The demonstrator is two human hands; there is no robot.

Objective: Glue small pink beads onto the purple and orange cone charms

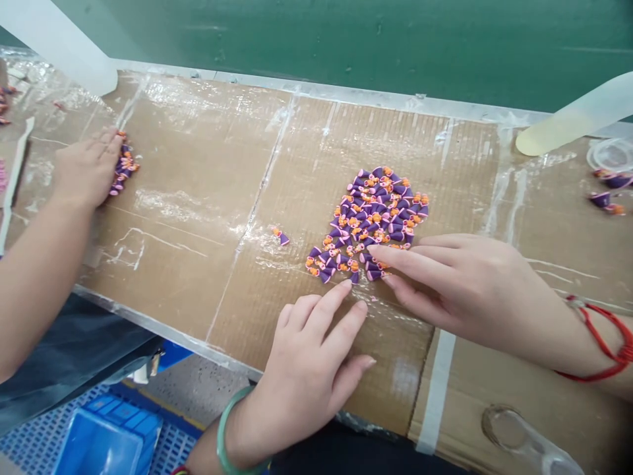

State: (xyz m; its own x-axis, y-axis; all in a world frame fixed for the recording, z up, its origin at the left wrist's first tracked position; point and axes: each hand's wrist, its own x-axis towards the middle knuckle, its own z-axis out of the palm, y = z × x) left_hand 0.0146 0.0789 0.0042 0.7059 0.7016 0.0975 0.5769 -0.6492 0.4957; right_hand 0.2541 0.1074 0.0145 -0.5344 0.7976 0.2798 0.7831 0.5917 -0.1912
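A dense pile of small doll-like figurines [373, 204], purple-skirted with orange hair and pink edges, lies on the cardboard-covered table [198, 198]. My left hand [316, 356], with a green bangle on the wrist, is at the pile's near edge; its fingers are spread and the index fingertip meets one figurine. My right hand [459, 284], wearing a red cord bracelet, reaches in from the right with fingers stretched over the pile's near right side, touching figurines there. Neither hand grips anything that I can see. One single figurine [281, 236] lies apart, left of the pile.
At the left, another person's hand [89, 165] rests beside a smaller heap of figurines [124, 165]. More figurines [601, 199] lie at the far right near a clear ring-shaped item [610, 155]. White chutes [573, 119] come down at both back corners. Blue crates [109, 435] stand below.
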